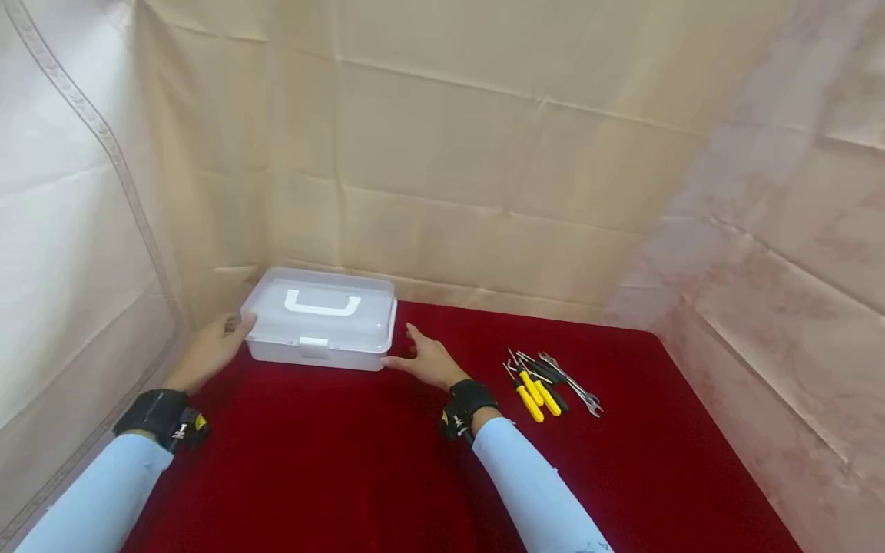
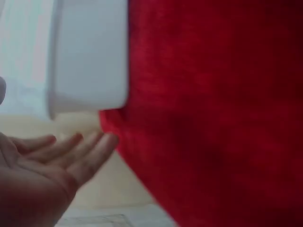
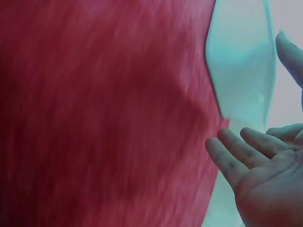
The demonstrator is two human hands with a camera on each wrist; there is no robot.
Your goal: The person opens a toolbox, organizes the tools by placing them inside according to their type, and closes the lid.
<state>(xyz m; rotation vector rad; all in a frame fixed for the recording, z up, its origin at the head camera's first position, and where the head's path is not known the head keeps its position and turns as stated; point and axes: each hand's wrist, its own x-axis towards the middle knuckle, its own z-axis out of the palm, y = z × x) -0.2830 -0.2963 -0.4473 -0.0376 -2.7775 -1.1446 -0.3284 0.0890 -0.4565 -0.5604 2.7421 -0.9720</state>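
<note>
A translucent white plastic toolbox [image 1: 276, 319] with a white handle and a front latch sits closed at the back left of the red-covered table. My left hand [image 1: 210, 349] is at the box's left end, its thumb by the front corner. In the left wrist view, the fingers [image 2: 90, 163] extend beside the box wall [image 2: 90, 56] with a gap showing. My right hand [image 1: 430, 361] is at the right end, thumb close to the lower front corner. The right wrist view shows its fingers [image 3: 236, 161] spread and relaxed near the box's side [image 3: 241, 61]; contact is hard to tell.
To the right of my right hand lies a small pile of tools: screwdrivers with yellow handles [image 1: 531, 403], others with black handles [image 1: 546, 372], and wrenches [image 1: 574, 384]. Beige cloth [image 1: 484, 153] hangs behind the red table cover [image 1: 332, 461], with pale drapes at both sides.
</note>
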